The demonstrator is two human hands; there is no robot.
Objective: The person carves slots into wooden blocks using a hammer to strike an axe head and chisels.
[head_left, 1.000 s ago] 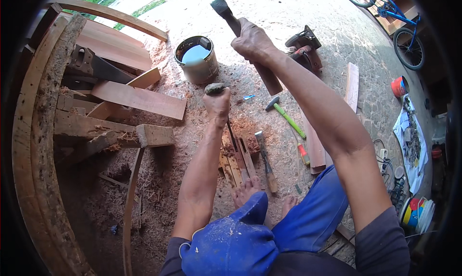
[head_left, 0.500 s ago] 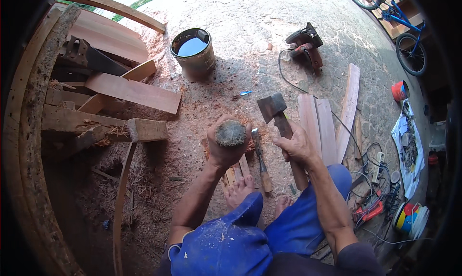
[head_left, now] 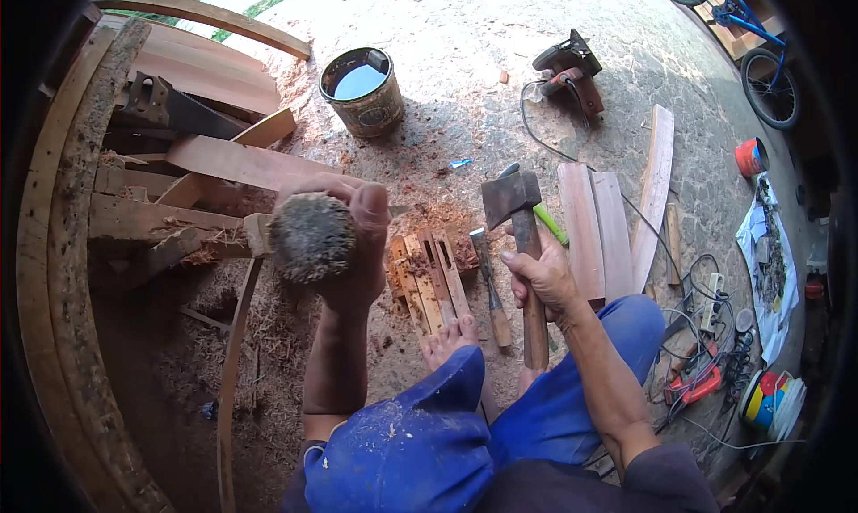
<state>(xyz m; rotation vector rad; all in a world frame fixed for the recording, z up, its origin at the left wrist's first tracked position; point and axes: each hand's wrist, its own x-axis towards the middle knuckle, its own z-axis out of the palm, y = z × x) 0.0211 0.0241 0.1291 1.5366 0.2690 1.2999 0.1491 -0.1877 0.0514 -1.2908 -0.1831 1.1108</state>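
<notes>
My left hand [head_left: 362, 236] is closed round a thick wooden handle with a frayed round end [head_left: 312, 238]. That end faces up, and whatever is below my grip is hidden. In my right hand [head_left: 547, 276] is a hatchet [head_left: 518, 200], gripped midway along its wooden shaft, head up and blade to the left. Between my hands, narrow wooden pieces [head_left: 429, 276] with long slots lie side by side on the floor, shavings over their far ends. My bare foot [head_left: 450, 339] rests at their near ends. A chisel [head_left: 492, 297] lies to their right.
A bucket of liquid [head_left: 362, 93] stands ahead, with a corded circular saw [head_left: 572, 79] to its right. Planks [head_left: 583, 236], cables and a red tool [head_left: 695, 383] lie on the right. A timber frame [head_left: 76, 209], a handsaw [head_left: 165, 106] and boards fill the left.
My left hand has moved left and up toward the camera with the frayed handle, uncovering the slotted wooden pieces. My right hand and the hatchet have shifted only slightly, the shaft now more upright.
</notes>
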